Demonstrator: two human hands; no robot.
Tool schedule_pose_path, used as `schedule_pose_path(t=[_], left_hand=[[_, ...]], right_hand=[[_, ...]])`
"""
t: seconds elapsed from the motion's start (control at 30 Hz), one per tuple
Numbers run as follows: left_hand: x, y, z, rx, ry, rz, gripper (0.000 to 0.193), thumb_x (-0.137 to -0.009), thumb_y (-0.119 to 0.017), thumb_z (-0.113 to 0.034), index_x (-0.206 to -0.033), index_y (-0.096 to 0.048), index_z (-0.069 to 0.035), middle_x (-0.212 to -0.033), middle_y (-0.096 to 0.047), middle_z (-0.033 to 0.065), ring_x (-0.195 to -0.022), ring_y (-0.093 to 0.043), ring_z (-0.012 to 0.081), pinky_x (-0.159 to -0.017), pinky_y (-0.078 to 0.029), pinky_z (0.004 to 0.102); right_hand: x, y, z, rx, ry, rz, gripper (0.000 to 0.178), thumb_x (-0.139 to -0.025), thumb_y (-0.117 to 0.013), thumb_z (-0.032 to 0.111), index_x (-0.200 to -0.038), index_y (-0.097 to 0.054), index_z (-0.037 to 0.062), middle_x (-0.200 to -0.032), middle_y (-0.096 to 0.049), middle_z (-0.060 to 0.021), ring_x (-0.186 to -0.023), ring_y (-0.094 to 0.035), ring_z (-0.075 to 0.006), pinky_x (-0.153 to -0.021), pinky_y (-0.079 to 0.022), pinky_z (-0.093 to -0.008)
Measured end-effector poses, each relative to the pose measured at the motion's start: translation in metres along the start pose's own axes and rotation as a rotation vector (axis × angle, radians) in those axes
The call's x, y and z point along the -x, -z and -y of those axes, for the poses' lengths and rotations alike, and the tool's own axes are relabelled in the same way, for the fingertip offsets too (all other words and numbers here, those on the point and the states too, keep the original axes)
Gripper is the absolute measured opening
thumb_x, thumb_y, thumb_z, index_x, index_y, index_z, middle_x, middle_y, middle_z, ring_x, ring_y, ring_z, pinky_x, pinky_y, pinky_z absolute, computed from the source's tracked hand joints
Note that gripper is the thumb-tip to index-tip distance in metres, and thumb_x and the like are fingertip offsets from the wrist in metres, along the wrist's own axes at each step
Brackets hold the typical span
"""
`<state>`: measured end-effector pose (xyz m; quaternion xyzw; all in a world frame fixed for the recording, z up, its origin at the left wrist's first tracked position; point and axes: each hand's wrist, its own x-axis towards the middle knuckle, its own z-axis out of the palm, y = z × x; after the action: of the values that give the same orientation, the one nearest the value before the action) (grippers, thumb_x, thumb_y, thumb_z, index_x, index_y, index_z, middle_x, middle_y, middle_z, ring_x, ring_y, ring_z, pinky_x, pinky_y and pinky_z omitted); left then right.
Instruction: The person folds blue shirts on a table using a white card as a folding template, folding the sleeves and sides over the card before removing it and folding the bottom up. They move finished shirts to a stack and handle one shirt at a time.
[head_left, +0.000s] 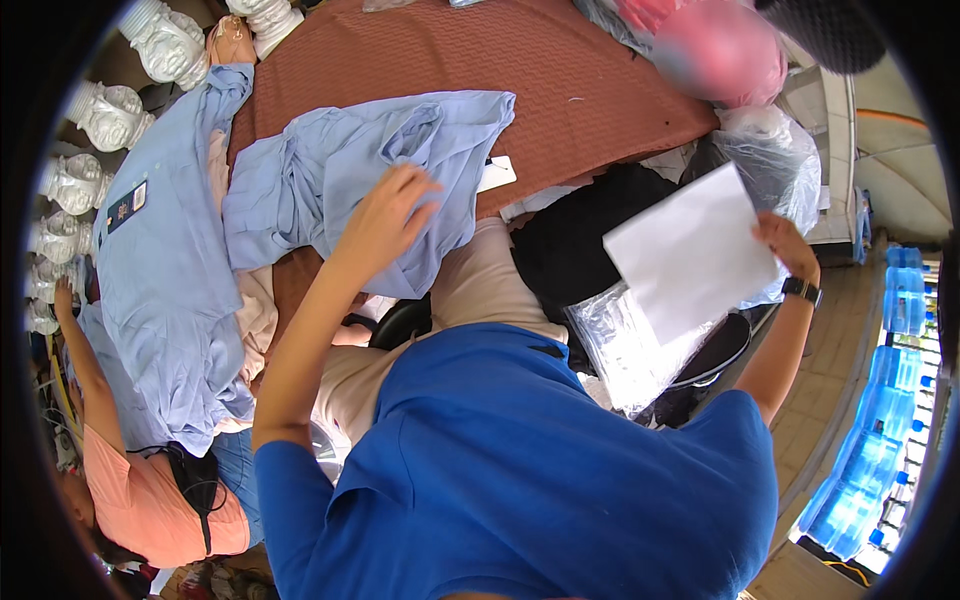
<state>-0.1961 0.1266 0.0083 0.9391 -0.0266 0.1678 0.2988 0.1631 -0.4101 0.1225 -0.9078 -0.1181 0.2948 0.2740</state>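
Aloft, white sheet (690, 250) in right grip (784, 243)

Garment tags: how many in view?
2: a dark tag on the far-left light-blue garment, and a white tag at the right edge of the middle light-blue garment, by the left hand. Folds may hide more.

Royal-blue short-sleeved shirt (540, 470) across the lower centre of the frame, soft creases down its front, pale beige trousers (488, 280) at the centre, black-strapped wristwatch (802, 290) at the frame's right, bare left hand (390, 222), bare right hand (786, 245).
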Motion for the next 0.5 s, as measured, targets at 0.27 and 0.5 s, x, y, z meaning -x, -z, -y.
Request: schedule_pose_path(t=[0.27, 0.5], left_hand=[[-0.079, -0.078, 0.074, -0.160, 0.049, -0.116, 0.043, -0.084, -0.069, -0.012, -0.125, -0.057, -0.008, -0.131, -0.055, 0.0110, -0.119, -0.052, 0.0332, -0.098, -0.043, 0.0468], [-0.080, -0.085, 0.074, -0.266, -0.006, -0.191, 0.048, -0.083, -0.073, -0.018, -0.128, -0.058, -0.011, -0.131, -0.056, 0.0097, -0.119, -0.051, 0.0320, -0.100, -0.042, 0.0474]], right_hand=[[0.002, -0.067, -0.084, -0.074, -0.276, -0.023, 0.037, -0.080, -0.080, 0.019, -0.110, -0.068, 0.0022, -0.087, -0.068, -0.0012, -0.077, -0.060, -0.0109, -0.066, -0.042, -0.0271], [0.017, -0.074, -0.074, -0.172, -0.035, -0.142, 0.020, -0.079, -0.082, 0.012, -0.093, -0.072, 0.0030, -0.078, -0.068, 0.0014, -0.068, -0.057, -0.0051, -0.062, -0.042, -0.0227]])
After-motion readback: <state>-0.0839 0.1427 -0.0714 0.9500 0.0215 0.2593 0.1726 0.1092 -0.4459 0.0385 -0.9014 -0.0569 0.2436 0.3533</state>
